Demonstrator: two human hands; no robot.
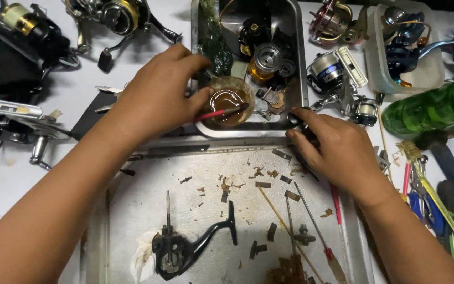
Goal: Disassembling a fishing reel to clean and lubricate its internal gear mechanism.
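While the left hand [156,97] pinches one red brush [217,113] over one cup [230,100], the right hand [337,152] grips one dark part [301,126].

Under my left hand [156,97] I see a glossy brown liquid in a cloudy plastic cup [230,101], sitting in a dull steel tray [301,63]. Beyond my right hand [337,152], the green bottle [434,108] looks shiny.

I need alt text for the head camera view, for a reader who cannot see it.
A person's left hand dips a red-handled brush into a small cup of brown liquid in a metal tray of reel parts, while the right hand grips a dark part. Fishing reels and tools surround them.
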